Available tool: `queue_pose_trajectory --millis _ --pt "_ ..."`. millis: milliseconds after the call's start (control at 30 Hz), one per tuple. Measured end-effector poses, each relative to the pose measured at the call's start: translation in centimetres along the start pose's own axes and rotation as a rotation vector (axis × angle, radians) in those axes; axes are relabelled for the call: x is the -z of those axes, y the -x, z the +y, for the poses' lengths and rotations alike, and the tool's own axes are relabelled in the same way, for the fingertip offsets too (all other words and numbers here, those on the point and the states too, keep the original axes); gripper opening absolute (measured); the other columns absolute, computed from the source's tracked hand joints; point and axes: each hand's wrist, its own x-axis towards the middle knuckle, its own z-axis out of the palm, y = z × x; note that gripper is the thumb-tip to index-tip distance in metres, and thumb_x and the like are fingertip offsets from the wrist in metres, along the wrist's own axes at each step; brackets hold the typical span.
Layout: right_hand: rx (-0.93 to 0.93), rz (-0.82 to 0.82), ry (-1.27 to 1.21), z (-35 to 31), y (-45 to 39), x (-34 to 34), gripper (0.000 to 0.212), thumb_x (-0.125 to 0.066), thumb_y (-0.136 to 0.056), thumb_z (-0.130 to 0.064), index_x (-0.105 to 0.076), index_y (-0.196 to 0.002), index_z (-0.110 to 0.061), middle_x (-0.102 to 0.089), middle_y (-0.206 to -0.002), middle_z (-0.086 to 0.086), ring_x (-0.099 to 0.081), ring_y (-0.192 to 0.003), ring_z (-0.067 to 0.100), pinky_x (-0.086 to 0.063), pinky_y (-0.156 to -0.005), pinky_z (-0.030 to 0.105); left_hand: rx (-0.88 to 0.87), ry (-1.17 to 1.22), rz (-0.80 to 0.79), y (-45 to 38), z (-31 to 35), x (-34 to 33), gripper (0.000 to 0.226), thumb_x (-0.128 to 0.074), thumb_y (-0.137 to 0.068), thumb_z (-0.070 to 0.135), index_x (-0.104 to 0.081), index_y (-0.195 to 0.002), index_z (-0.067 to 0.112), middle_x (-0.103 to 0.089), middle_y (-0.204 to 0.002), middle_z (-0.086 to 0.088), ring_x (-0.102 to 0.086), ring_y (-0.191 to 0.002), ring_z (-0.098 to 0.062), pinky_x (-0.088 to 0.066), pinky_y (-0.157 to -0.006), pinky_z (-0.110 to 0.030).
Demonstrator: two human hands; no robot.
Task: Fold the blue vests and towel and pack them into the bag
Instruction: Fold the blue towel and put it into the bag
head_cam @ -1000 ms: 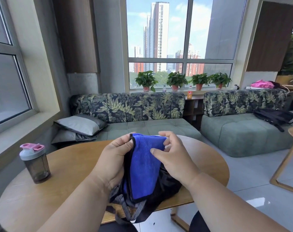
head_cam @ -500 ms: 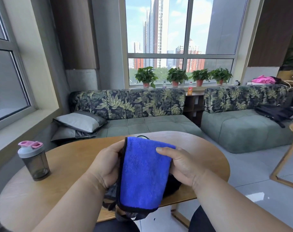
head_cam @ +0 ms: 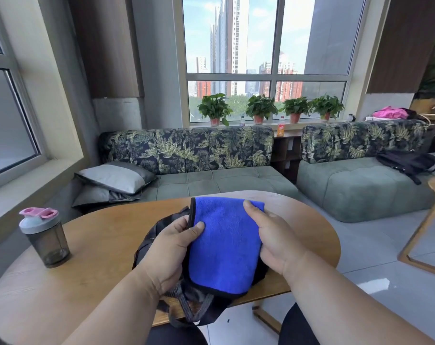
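Nearest: dark lap below the near table edge, grey straps (head_cam: 196,310) of the black bag (head_cam: 149,241) dangling over that edge. Both forearms in from the bottom corners. Left hand (head_cam: 172,247) gripping the folded blue towel (head_cam: 222,247) at its left black-trimmed edge, thumb on top, fingers curled under, bag fabric bunched beneath. Right hand (head_cam: 271,239) gripping the towel's right edge, thumb laid across the upper right corner, fingers wrapped behind. Towel held flat over the bag at the near-middle edge of the table (head_cam: 107,235), lower rounded hem reaching just past the near edge, top edge toward the table centre. Bag mostly hidden under the towel, opening not visible. Bare wood to the left of the bag and across the far half of the table, right end curving away close beside the right hand. Shaker bottle (head_cam: 44,239) with pink lid upright near the left edge, well apart from the hands. Beyond the far edge: green sofa (head_cam: 211,180) with leaf-print back, grey pillows (head_cam: 114,178) at its left end, second sofa block (head_cam: 360,188) to the right carrying a black backpack (head_cam: 408,163). Tiled floor open on the right, wooden table leg (head_cam: 425,227) at the right frame edge. Farthest: potted plants (head_cam: 261,108) on the window sill.
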Motion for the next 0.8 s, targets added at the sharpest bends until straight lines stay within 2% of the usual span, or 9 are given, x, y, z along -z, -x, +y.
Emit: queue_pose_trajectory --millis 167,300,367,400,433,500,633,733,800 --pt "-0.166 -0.248 0.138 1.3 0.0 1.1 0.033 -0.058 -0.105 -0.021 -0.068 -0.133 -0.007 -0.073 -0.132 0.01 -0.068 -0.125 0.025 -0.045 -0.116 0.05 0.013 0.093 0.071 -0.4 0.2 0.6 0.02 -0.054 -0.106 0.012 -0.07 -0.116 0.008 -0.074 -0.122 -0.021 -0.073 -0.107 -0.032 -0.053 -0.103 -0.05" --pt "-0.062 -0.199 0.191 2.5 -0.8 1.8 0.031 -0.06 -0.103 -0.009 -0.068 -0.132 -0.007 -0.073 -0.129 0.012 -0.069 -0.123 0.028 -0.044 -0.117 0.054 -0.027 0.033 0.192 -0.9 -0.5 1.0 0.032 -0.055 -0.107 0.011 -0.055 -0.138 0.018 -0.07 -0.131 -0.008 -0.068 -0.118 -0.026 -0.053 -0.104 -0.049" --pt "0.026 -0.14 0.182 2.5 -0.7 1.3 0.033 -0.059 -0.104 -0.009 -0.064 -0.137 -0.014 -0.074 -0.128 0.006 -0.071 -0.119 0.018 -0.052 -0.109 0.041 -0.057 -0.025 0.286 -1.0 -0.7 1.0 0.046 -0.057 -0.107 0.011 -0.043 -0.143 0.035 -0.064 -0.131 0.001 -0.065 -0.114 -0.02 -0.055 -0.092 -0.042" --pt "0.083 -0.103 0.208 2.3 -0.5 1.0 0.038 -0.059 -0.105 -0.009 -0.06 -0.141 -0.021 -0.074 -0.125 -0.005 -0.071 -0.114 0.004 -0.055 -0.1 0.027 -0.071 -0.047 0.314 -1.1 -0.7 1.1 0.047 -0.057 -0.107 0.01 -0.043 -0.141 0.039 -0.063 -0.128 0.001 -0.064 -0.107 -0.02 -0.054 -0.083 -0.04" --pt "0.151 -0.068 0.26 2.2 -0.3 0.7 0.045 -0.059 -0.105 -0.009 -0.054 -0.144 -0.031 -0.072 -0.119 -0.021 -0.067 -0.107 -0.011 -0.053 -0.09 0.013 -0.079 -0.071 0.333 -1.3 -0.6 1.1 0.044 -0.056 -0.106 0.01 -0.047 -0.137 0.041 -0.064 -0.124 -0.002 -0.062 -0.099 -0.022 -0.051 -0.075 -0.038" --pt "0.252 -0.054 0.413 2.1 -0.1 0.4 0.044 -0.057 -0.107 -0.012 -0.055 -0.138 -0.043 -0.067 -0.112 -0.041 -0.057 -0.106 -0.026 -0.042 -0.089 0.003 -0.089 -0.113 0.345 -1.5 -0.6 1.5 0.037 -0.053 -0.106 0.01 -0.059 -0.121 0.044 -0.066 -0.115 -0.008 -0.056 -0.089 -0.025 -0.045 -0.072 -0.037" --pt "0.278 -0.054 0.591 1.9 0.0 0.0 0.025 -0.06 -0.107 -0.022 -0.078 -0.113 -0.038 -0.074 -0.113 -0.023 -0.06 -0.111 -0.009 -0.037 -0.094 0.013 -0.128 -0.231 0.322 -1.0 0.5 1.5 0.033 -0.047 -0.108 0.009 -0.074 -0.094 0.024 -0.069 -0.1 -0.004 -0.054 -0.088 -0.02 -0.039 -0.073 -0.035" --pt "0.267 -0.111 0.627 1.2 -0.1 0.5 0.028 -0.071 -0.1 -0.027 -0.073 -0.124 -0.039 -0.071 -0.126 -0.023 -0.059 -0.122 -0.008 -0.04 -0.105 0.019 -0.118 -0.35 0.165 -0.1 1.8 1.9 0.018 -0.067 -0.1 0.026 -0.078 -0.113 0.025 -0.077 -0.115 0.01 -0.07 -0.105 -0.007 -0.05 -0.096 -0.028" --pt "0.213 -0.205 0.658 0.7 -0.3 1.2 0.057 -0.083 -0.084 -0.031 -0.064 -0.138 -0.04 -0.068 -0.135 -0.02 -0.06 -0.129 -0.001 -0.044 -0.113 0.032 -0.071 -0.496 0.037 0.1 2.3 3.1 0.058 -0.085 -0.077 0.037 -0.067 -0.132 0.033 -0.073 -0.125 0.012 -0.07 -0.115 -0.005 -0.052 -0.106 -0.033"
